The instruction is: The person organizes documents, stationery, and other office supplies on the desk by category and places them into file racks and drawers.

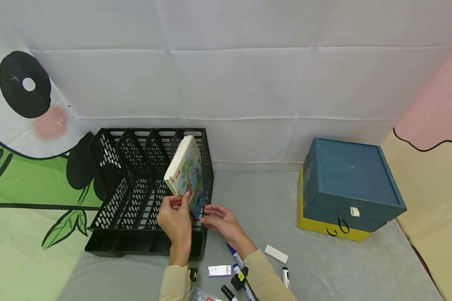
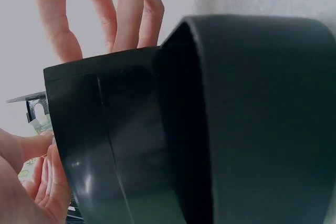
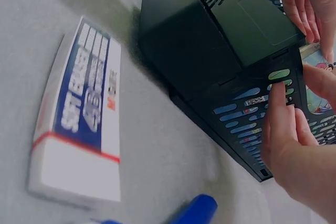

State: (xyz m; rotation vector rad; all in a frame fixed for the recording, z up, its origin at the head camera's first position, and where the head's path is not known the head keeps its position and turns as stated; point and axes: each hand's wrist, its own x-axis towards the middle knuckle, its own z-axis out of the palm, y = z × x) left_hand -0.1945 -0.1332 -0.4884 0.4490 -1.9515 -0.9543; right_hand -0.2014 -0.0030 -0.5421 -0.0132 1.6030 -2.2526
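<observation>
A picture book point(image 1: 192, 169) with a cream page edge stands tilted in the rightmost slot of a black slotted desk organizer point(image 1: 148, 249). My left hand point(image 1: 176, 217) pinches the book's near edge between thumb and fingers. At the organizer's right side wall, my right hand point(image 1: 224, 223) grips the front edge. Its fingers lie along the slotted outer face, with the thumb point(image 3: 320, 80) around on the book side. In the left wrist view, the organizer's front tray point(image 2: 115, 129) covers part of both hands.
A blue drawer box point(image 1: 354, 175) sits on a yellow one point(image 1: 316, 225) at the right. Near my forearms lie a boxed eraser point(image 1: 219, 271), a white block point(image 1: 276, 253), a black-capped marker point(image 1: 286, 276), blue pens and a small black-and-yellow item point(image 1: 239, 279). A patterned cloth hangs behind.
</observation>
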